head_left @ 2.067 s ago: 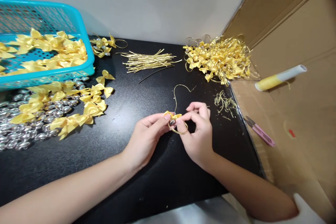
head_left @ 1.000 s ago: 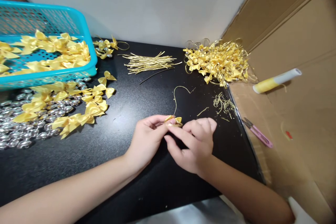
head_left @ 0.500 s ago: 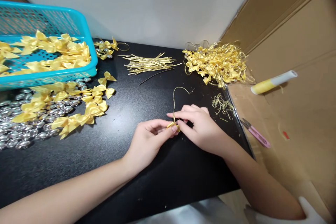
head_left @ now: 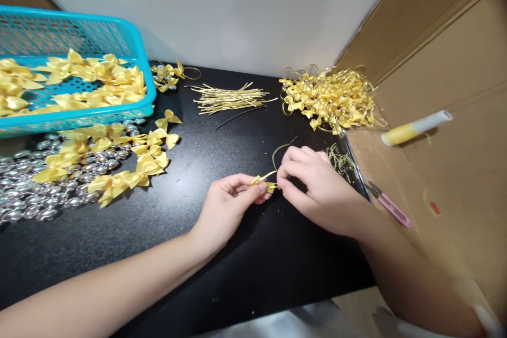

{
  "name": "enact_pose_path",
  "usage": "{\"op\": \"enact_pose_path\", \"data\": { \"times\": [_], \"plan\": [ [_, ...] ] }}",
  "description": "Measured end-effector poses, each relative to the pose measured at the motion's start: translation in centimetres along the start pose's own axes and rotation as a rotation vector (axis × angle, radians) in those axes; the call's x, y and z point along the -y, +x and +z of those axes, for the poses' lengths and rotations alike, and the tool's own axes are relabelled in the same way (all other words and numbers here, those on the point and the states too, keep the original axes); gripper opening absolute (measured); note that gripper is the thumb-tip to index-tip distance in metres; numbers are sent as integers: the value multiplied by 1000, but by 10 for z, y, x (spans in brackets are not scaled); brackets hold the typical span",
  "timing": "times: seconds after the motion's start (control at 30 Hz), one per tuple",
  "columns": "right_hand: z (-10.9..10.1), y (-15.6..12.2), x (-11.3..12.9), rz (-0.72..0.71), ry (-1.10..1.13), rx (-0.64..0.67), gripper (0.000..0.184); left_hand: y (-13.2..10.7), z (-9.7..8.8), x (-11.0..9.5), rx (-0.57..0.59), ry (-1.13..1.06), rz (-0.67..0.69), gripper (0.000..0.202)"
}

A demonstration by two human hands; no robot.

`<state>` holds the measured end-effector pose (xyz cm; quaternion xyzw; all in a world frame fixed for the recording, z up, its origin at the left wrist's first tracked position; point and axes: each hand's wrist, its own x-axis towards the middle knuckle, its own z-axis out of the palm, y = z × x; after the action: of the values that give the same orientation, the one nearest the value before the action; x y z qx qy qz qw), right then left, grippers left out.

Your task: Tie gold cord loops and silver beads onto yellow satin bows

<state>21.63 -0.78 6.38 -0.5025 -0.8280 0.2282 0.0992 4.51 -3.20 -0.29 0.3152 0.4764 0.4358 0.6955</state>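
Observation:
Between the thumb and fingers of my left hand [head_left: 232, 200] is a yellow ribbon bow [head_left: 270, 187], partly covered by the fingertips. My right hand [head_left: 312, 185], just to its right, pinches a thin gold cord [head_left: 270, 175] that runs out from the bow. The cord's free end curves up beyond the right fingers. Both hands are closed and stay above the black table. Whether a bead sits in the bow is hidden by my fingers.
A blue basket [head_left: 149, 100] of yellow bows stands left, silver beads [head_left: 45, 215] and loose bows before it. Cut gold cords [head_left: 233, 99] lie at the back, finished bows [head_left: 332, 97] beyond right. Cord scraps [head_left: 341, 162] and pink snips [head_left: 394, 210] are right.
My right hand has moved right, away from the bow, with the cord now pinched and drawn out straight. My left hand keeps the bow in nearly the same place.

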Motion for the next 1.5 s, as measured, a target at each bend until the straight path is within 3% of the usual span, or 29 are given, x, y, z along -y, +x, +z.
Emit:
{"op": "enact_pose_path", "data": {
  "times": [0.27, 0.57, 0.67, 0.77, 0.87, 1.03, 1.13, 1.23, 1.33, 1.5],
  "plan": [
    [-19, -19, 12, -59, 406, -48, 18, 2, 3, -1, -39, -33, -22, 11],
    [-45, -42, -3, -51, 555, -56, 25, 6, 3, -3, -70, -78, -75, 13],
    [-45, -53, -3, -55, 659, 6, 23, 11, 1, -4, -96, -76, -31, 13],
    [-42, -58, 1, -51, 712, 157, 21, 20, -3, -7, -138, -70, 31, 14],
    [-35, -58, 4, -57, 627, 275, 19, 29, -9, -13, -186, -77, 81, 14],
    [-13, -52, 2, 27, 522, 333, 18, 42, -17, -25, -244, -99, 131, 17],
    [1, -46, -4, 53, 479, 328, 22, 48, -22, -32, -238, -151, 126, 16],
    [10, -41, -10, 102, 420, 245, 22, 52, -26, -38, -201, -205, 118, 15],
    [17, -37, -17, 214, 427, 189, 23, 53, -25, -46, -202, -217, 142, 10],
    [26, -37, -28, 426, 582, 234, 23, 48, -23, -64, -228, -238, 111, 5]
  ]
}}
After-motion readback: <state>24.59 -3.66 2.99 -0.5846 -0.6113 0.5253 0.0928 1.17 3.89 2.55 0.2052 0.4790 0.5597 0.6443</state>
